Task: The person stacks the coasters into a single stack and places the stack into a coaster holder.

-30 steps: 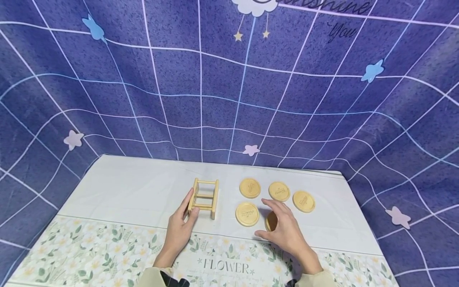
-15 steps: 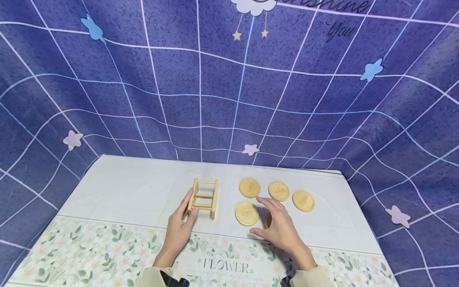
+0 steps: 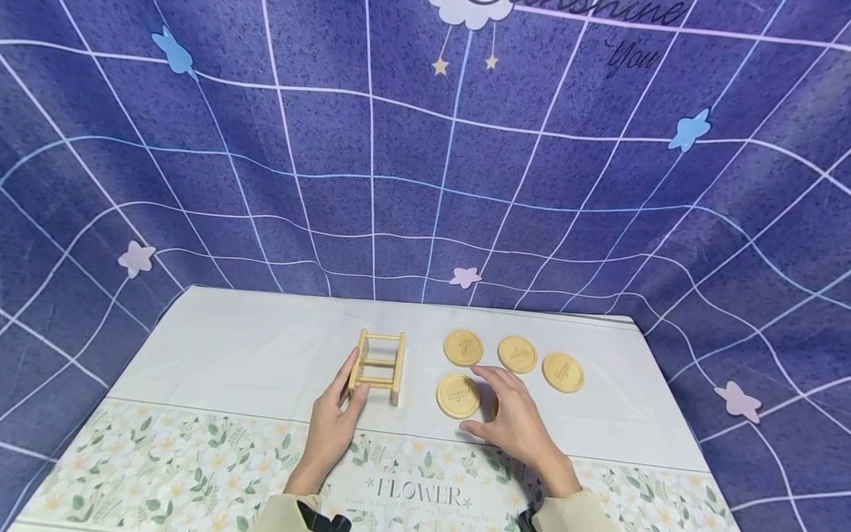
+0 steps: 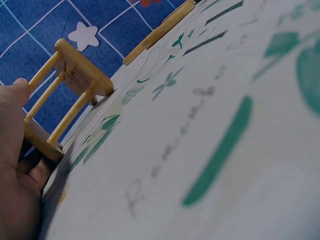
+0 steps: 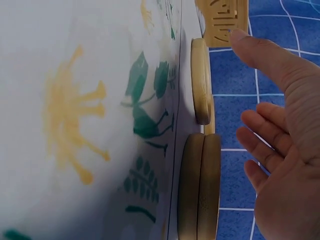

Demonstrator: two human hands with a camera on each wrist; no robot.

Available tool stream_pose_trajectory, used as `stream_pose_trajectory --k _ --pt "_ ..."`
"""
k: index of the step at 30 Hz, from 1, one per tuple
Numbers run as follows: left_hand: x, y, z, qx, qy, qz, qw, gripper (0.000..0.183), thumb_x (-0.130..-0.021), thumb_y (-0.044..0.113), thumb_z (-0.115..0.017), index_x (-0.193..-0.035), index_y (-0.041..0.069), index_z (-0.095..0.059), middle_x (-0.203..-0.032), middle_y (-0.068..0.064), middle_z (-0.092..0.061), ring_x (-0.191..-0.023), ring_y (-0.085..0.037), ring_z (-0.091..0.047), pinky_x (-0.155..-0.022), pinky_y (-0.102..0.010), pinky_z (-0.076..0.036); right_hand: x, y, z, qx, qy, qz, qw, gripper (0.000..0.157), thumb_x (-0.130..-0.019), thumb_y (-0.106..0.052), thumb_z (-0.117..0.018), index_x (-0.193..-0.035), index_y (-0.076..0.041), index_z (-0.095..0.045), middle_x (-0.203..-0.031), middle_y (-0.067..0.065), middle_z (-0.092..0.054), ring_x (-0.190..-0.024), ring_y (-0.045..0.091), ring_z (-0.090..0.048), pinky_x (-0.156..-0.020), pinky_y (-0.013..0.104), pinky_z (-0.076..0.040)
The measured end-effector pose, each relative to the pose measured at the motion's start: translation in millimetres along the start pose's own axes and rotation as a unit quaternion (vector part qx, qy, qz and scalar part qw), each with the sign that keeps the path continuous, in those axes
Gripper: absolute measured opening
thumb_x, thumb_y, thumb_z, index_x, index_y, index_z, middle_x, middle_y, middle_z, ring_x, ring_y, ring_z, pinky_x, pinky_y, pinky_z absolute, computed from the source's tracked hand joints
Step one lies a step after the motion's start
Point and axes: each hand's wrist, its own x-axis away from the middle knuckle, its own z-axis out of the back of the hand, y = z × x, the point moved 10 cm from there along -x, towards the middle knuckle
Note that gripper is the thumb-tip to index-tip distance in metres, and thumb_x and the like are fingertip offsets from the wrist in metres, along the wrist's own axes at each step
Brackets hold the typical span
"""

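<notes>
Left hand (image 3: 335,420) grips wooden rack (image 3: 380,363); right hand (image 3: 517,420) (thumb, fingers parted) above 2 stacked coasters (image 5: 199,187)

"What rises behind the table (image 3: 253,340)?"

"A violet-blue fabric backdrop (image 3: 319,140), crossed by wavy pale grid lines (image 3: 441,188) and dotted with stars (image 3: 689,131) beneath a white cloud (image 3: 473,15)."

"And the foreground?"

"White tablecloth (image 3: 618,436), its near band (image 3: 173,465) printed with flowers (image 3: 219,462), green leaves (image 3: 154,505) and 'FLOWER' (image 3: 419,490)."

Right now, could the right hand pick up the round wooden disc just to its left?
Probably yes: the right hand is open, its thumb and fingertips close to that disc, and nothing visible blocks the way between them.
</notes>
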Motion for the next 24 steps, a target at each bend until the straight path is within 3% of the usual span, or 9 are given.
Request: stream_pose_trajectory --k 7,14,24 --pt "0.0 1.3 0.1 0.000 0.000 -0.004 1.0000 0.067 -0.116 0.028 -0.062 -0.176 0.020 -0.034 -0.179 -0.003 -0.037 -0.161 -0.028 -0.041 -0.124 -0.008 -0.029 -1.8 5.1 -3.1 -0.001 -0.020 -0.020 1.000 0.096 -0.070 -0.025 -0.110 -0.154 -0.010 -0.065 -0.151 0.008 -0.068 -0.146 0.035 -0.058 -0.130 0.061 -0.042" --pt "0.5 2.9 1.6 -0.004 0.007 -0.009 0.9999 0.066 -0.116 0.027 -0.062 -0.176 0.019 -0.036 -0.178 -0.006 -0.038 -0.160 -0.032 -0.042 -0.123 -0.007 -0.029 -5.6 7.4 -5.8 0.011 -0.021 -0.019 1.000 0.096 -0.070 -0.025 -0.109 -0.153 -0.008 -0.065 -0.150 0.009 -0.069 -0.146 0.036 -0.059 -0.129 0.060 -0.044" --pt "0.4 1.4 0.6 -0.003 0.001 -0.002 1.0000 0.067 -0.116 0.028 -0.062 -0.177 0.023 -0.034 -0.178 -0.003 -0.038 -0.161 -0.028 -0.042 -0.124 -0.007 -0.029 -7.0 12.0 -13.2 0.019 -0.026 -0.024 0.999 0.096 -0.070 -0.029 -0.109 -0.152 -0.008 -0.066 -0.148 0.009 -0.070 -0.145 0.035 -0.060 -0.129 0.057 -0.044"
